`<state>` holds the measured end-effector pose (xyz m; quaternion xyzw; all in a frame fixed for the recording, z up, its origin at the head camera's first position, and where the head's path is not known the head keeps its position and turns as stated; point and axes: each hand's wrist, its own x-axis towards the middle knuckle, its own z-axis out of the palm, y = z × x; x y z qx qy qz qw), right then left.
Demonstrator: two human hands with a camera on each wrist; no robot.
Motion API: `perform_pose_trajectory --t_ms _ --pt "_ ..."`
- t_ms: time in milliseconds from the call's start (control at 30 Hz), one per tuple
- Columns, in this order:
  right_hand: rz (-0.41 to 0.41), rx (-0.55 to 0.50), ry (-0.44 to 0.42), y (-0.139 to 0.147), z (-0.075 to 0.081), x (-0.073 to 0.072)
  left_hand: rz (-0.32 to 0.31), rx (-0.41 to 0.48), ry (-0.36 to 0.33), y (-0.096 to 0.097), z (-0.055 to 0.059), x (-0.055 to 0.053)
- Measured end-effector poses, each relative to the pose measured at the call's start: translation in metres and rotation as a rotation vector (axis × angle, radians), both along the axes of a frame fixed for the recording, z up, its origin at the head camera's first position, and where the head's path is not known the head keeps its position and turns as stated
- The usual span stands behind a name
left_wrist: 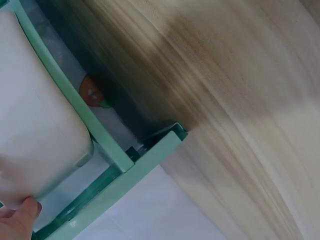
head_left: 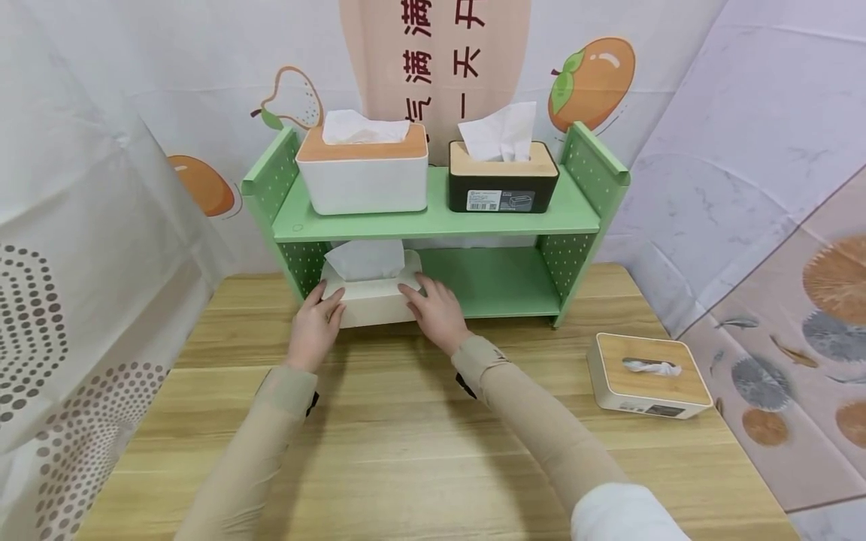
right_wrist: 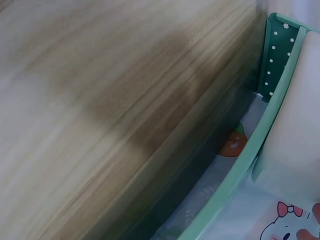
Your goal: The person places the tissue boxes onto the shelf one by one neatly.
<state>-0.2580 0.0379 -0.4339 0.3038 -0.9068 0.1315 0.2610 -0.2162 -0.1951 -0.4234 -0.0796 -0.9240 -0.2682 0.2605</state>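
Observation:
A cream tissue box (head_left: 376,304) with a white tissue standing up from its top sits at the left of the lower shelf of a green rack (head_left: 497,282). My left hand (head_left: 314,327) grips its left end, thumb on the front. In the left wrist view the thumb (left_wrist: 26,216) presses the edge of the box (left_wrist: 40,115). My right hand (head_left: 438,312) holds the box's right end, thumb on the front and fingers over the top edge. The right wrist view shows the box (right_wrist: 295,120) just behind the shelf lip, with fingertips (right_wrist: 316,212) at the frame edge.
On the upper shelf stand a white tissue box with a wooden lid (head_left: 365,184) and a black one with a wooden lid (head_left: 502,194). Another wooden-lidded tissue box (head_left: 649,368) lies on the table (head_left: 419,466) at the right. A printed curtain (head_left: 183,90) hangs behind.

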Motion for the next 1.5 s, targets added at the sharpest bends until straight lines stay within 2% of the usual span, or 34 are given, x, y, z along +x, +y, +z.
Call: perform_pose_trajectory --t_ms 200,367,433,600,667,733,933,1100,1333,1500 --pt "-0.029 0.042 -0.019 -0.001 0.003 -0.002 0.011 -0.032 -0.054 0.004 0.004 -0.006" --pt "-0.008 0.093 -0.013 0.002 -0.001 0.007 -0.019 -0.085 -0.113 0.006 0.003 0.005" --pt "0.011 0.102 0.004 0.002 -0.002 0.013 -0.034 -0.108 -0.067 0.008 0.0 0.011" --pt "0.056 0.129 0.05 0.004 -0.005 0.023 -0.058 -0.188 0.143 0.017 -0.011 0.024" --pt "0.052 0.149 0.061 0.003 -0.007 0.025 -0.065 -0.219 0.157 0.02 -0.015 0.027" --pt "0.042 0.167 0.064 0.003 -0.009 0.025 -0.072 -0.239 0.115 0.022 -0.019 0.028" --pt "0.043 0.226 0.051 0.0 -0.016 0.025 -0.084 -0.284 -0.072 0.025 -0.023 0.032" --pt "0.032 0.271 0.007 -0.004 -0.017 0.026 -0.084 -0.318 -0.141 0.024 -0.023 0.032" --pt "0.004 0.298 -0.097 -0.011 -0.012 0.026 -0.058 -0.355 -0.22 0.022 -0.021 0.026" --pt "-0.022 0.314 -0.16 -0.015 -0.009 0.026 -0.011 -0.356 -0.336 0.021 -0.022 0.019"
